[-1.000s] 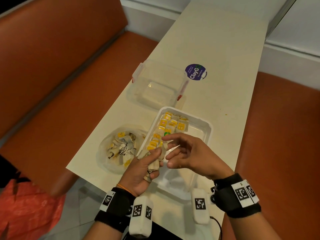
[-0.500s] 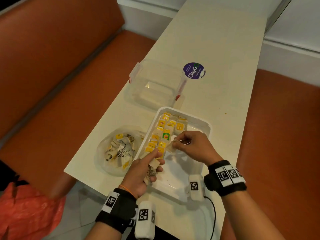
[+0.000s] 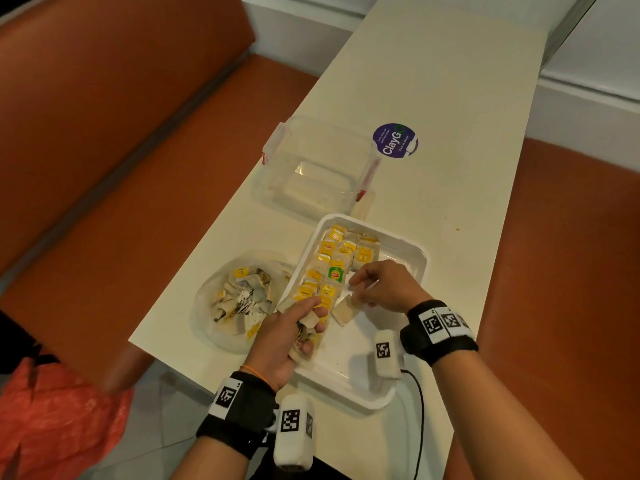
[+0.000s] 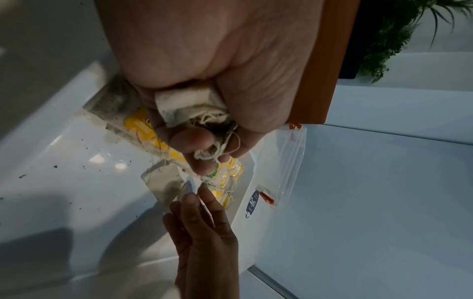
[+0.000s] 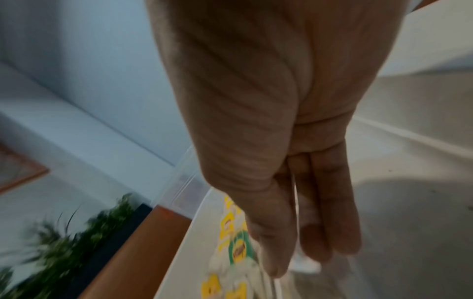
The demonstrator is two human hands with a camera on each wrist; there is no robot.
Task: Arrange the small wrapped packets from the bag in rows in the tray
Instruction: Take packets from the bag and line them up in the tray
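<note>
Progress: While the far half of the tray (image 3: 412,242) already carries rows of packets (image 3: 337,252), the near half is bare white plastic, so I judge the job roughly half done.
Done: about three rows lie side by side along the tray's left side, most with yellow tags, one with a green tag (image 3: 335,273).
Left: many packets remain heaped in the bag (image 3: 239,299), which sits on the table (image 3: 433,98) just left of the tray, touching or nearly touching its rim.
Left hand (image 3: 287,336): fingers curled round a bundle (image 4: 190,107) of several packets with tangled strings, held over the tray's near left edge; the forefinger reaches toward the nearest row.
Right hand (image 3: 384,285): over the tray's middle, fingertips (image 4: 190,197) pinched on something small at the end of the third row; it looks like a packet's tag or string, though the wrist view is too blurred to confirm.
Packet in hand (image 3: 344,311): a plain one lies tilted on the tray floor just below the right hand, not yet squared to its row.
Step, as I read it: seating this packet, then feeding the next from the bundle.
Elsewhere: a clear box (image 3: 318,168) with red clips stands beyond the tray, beside a round sticker (image 3: 394,140).
</note>
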